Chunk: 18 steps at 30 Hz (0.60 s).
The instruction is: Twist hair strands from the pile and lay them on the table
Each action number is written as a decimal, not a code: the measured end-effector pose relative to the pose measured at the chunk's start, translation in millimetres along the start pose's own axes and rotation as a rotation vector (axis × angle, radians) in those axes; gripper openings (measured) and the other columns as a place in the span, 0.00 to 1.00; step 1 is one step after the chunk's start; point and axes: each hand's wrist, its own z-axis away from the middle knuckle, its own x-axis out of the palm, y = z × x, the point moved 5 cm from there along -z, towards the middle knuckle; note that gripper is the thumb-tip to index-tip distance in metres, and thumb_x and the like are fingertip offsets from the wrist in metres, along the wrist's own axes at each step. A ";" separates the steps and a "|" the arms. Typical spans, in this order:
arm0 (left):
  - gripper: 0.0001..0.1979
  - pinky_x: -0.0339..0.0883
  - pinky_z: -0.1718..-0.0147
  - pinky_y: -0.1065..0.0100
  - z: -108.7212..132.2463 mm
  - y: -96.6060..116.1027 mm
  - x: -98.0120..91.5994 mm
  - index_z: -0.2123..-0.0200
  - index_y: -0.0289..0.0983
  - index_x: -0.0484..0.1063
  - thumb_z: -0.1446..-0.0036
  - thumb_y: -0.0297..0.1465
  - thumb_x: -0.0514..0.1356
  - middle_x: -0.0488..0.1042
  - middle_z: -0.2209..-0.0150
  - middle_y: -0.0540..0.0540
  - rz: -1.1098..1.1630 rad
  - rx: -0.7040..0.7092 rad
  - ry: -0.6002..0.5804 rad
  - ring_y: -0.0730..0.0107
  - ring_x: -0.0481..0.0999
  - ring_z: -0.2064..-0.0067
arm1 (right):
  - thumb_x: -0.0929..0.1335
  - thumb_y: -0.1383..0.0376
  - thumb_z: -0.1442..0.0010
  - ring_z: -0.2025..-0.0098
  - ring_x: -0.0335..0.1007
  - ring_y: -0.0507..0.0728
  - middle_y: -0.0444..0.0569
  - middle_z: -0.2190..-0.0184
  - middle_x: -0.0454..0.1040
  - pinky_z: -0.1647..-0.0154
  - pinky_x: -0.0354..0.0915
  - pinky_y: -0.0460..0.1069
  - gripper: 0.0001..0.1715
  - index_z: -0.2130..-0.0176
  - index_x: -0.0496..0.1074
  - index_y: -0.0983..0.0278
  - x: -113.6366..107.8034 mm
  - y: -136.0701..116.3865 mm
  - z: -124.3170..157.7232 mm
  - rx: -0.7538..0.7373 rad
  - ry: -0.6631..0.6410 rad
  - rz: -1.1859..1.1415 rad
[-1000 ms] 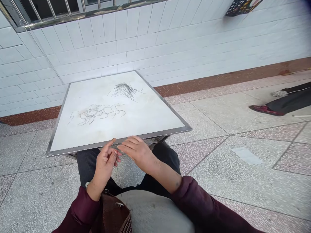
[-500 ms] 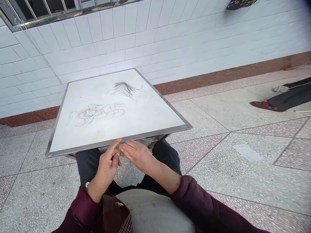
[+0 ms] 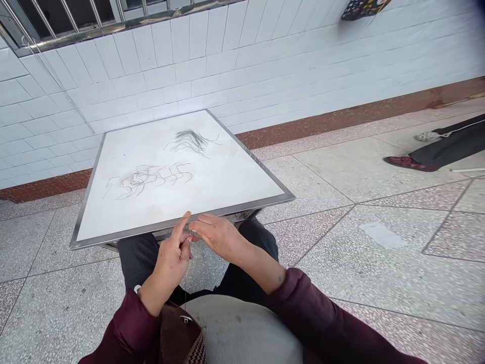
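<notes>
My left hand [image 3: 170, 263] pinches a thin dark strand [image 3: 185, 284] between thumb and fingers, with the index finger stretched upward. The strand's lower length hangs down toward my lap. Fingertip to fingertip with it, my right hand [image 3: 223, 238] is closed in a pinch around the upper part of the strand, mostly hidden by the fingers. Both hands are just in front of the near edge of a white table [image 3: 235, 177] with a metal rim. On its top lie loose, kinked dark strands [image 3: 151, 176] at the left and a denser bundle of dark strands [image 3: 191, 140] farther back.
A brown bag [image 3: 178, 333] rests at my lap. A white tiled wall [image 3: 151, 86] stands behind the table, with a barred window [image 3: 68, 17] at upper left. On the right are a person's legs and shoe [image 3: 411, 163] and a pale paper [image 3: 382, 235] on the floor.
My hands stay together at the table edge, with a slight shift of the fingers around the strand. The view has moved a little; the strands on the table lie as before.
</notes>
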 end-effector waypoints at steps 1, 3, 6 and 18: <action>0.28 0.69 0.71 0.69 -0.3 1.8 0.4 0.32 0.45 0.52 0.35 0.30 0.50 0.75 0.74 0.53 -0.015 0.009 0.008 0.71 0.73 0.77 | 0.59 0.71 0.32 0.68 0.64 0.54 0.47 0.71 0.71 0.66 0.62 0.48 0.13 0.64 0.70 0.64 -0.9 -0.5 -0.2 0.005 0.007 0.002; 0.28 0.69 0.69 0.68 -0.4 4.7 0.8 0.32 0.44 0.52 0.35 0.30 0.50 0.74 0.74 0.53 -0.051 0.023 0.033 0.70 0.73 0.77 | 0.59 0.72 0.33 0.67 0.65 0.54 0.48 0.70 0.72 0.66 0.62 0.48 0.13 0.64 0.70 0.64 -2.0 -1.7 -0.3 0.013 0.025 0.009; 0.30 0.68 0.67 0.66 0.6 7.5 2.2 0.31 0.43 0.49 0.35 0.28 0.49 0.74 0.74 0.53 -0.125 0.049 0.056 0.68 0.74 0.75 | 0.58 0.74 0.34 0.67 0.65 0.55 0.49 0.70 0.72 0.65 0.63 0.49 0.14 0.63 0.71 0.65 -2.0 -2.5 0.2 0.027 0.044 0.016; 0.34 0.68 0.62 0.64 11.6 -4.7 19.4 0.30 0.44 0.39 0.35 0.32 0.52 0.80 0.64 0.49 0.005 -0.042 -0.109 0.68 0.76 0.69 | 0.59 0.76 0.35 0.67 0.64 0.55 0.48 0.71 0.71 0.66 0.60 0.48 0.14 0.62 0.70 0.64 -24.7 24.8 7.2 0.100 0.066 0.152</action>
